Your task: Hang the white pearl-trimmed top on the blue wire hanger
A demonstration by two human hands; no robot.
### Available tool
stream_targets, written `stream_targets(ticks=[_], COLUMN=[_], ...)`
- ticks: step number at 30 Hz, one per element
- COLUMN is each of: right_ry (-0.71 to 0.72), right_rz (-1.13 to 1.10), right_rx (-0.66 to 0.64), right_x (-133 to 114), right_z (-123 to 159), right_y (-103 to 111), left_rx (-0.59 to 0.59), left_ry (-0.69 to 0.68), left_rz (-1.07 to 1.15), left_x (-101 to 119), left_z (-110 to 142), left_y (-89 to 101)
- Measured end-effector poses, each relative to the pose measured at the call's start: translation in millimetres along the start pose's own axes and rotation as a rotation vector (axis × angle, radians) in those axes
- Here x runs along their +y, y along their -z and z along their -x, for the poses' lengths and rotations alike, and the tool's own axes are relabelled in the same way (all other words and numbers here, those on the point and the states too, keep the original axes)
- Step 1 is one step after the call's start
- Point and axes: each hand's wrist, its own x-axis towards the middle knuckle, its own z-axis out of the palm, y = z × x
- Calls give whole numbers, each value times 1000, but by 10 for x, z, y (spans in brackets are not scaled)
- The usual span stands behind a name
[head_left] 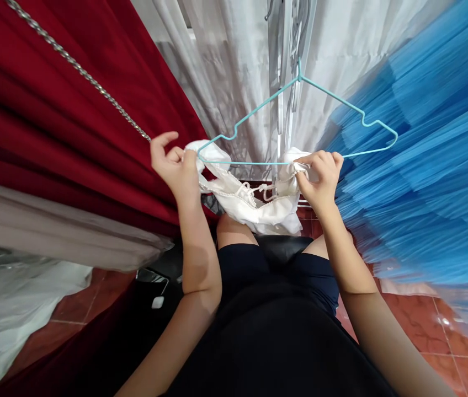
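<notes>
A light turquoise hanger is held out in front of me with its hook pointing away. A white garment with a beaded edge and a tied cord hangs below its straight bar. My left hand pinches the white fabric at the hanger's left end, which sits inside the garment's strap. On the other side, my right hand grips the garment's edge between thumb and fingers. The bar passes behind that hand, and the hanger's right end sticks out bare beyond it.
Red fabric hangs on the left, with a metal chain across it. Blue layered tulle crowds the right side. White drapes hang ahead around a metal stand. Below are red floor tiles and a small white object.
</notes>
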Motion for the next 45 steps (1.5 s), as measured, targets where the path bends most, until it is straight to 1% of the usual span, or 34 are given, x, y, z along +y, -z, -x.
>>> stream_targets(ticks=[1, 3, 4, 6, 9, 11, 13, 14, 15, 18, 19, 21, 24, 25, 27, 29, 31, 33, 35, 36, 38, 40, 42, 45], right_ry=[11, 38, 47, 45, 13, -5, -15, -20, -25, -50, -57, -41, 57, 87, 82, -17, -162, -277, -302, -286, -227, -172, -141, -118], right_rz=[3, -5, -8, -7, 10, 21, 34, 38, 38, 27, 22, 5, -28, -34, -17, 38, 100, 117, 102, 88, 52, 15, -12, -8], right_rx=[9, 39, 54, 68, 42, 22, 12, 6, -3, -36, -45, -70, -103, -79, 48, 222, 366, 446, 451, 451, 453, 453, 409, 236], right_x=[0, -3, -6, -13, -19, -14, -4, 3, 10, 28, 35, 57, 135, 181, 309, 482, 680, 859, 970, 990, 955, 843, 695, 483], right_z=[4, 13, 18, 29, 41, 44, 38, 30, 21, -12, -19, -14, 48, 79, 141, 175, 151, 55, -101, -195, -393, -585, -749, -923], right_y=[8, 11, 8, -2, -14, -18, -20, -19, -18, -4, 5, 25, 70, 93, 165, 287, 465, 681, 902, 1001, 1152, 1216, 1189, 1049], left_rx=[53, 42, -7, -107, -226, -245, -250, -270, -314, -521, -572, -604, -581, -584, -600, -616, -633, -641, -639, -637, -640, -652, -662, -650], left_ry=[-65, -149, -171, -195, -222, -245, -264, -279, -300, -382, -396, -391, -358, -350, -332, -317, -308, -303, -302, -304, -306, -305, -302, -298], left_rz=[5, 4, -1, -12, 2, 44, 69, 69, 63, 7, -34, -131, -200, -198, -191, -189, -184, -174, -155, -142, -114, -93, -83, -110], left_x=[83, 298, 421, 673, 1002, 1156, 1249, 1273, 1284, 1251, 1228, 1185, 1160, 1162, 1171, 1174, 1171, 1167, 1169, 1172, 1180, 1186, 1188, 1184], left_z=[-118, -286, -331, -346, -212, -55, 131, 230, 330, 607, 683, 797, 858, 852, 816, 772, 740, 726, 724, 724, 723, 722, 722, 731], left_y=[2, -56, -107, -217, -320, -340, -362, -389, -429, -617, -685, -794, -852, -846, -818, -785, -756, -732, -713, -705, -697, -697, -705, -725])
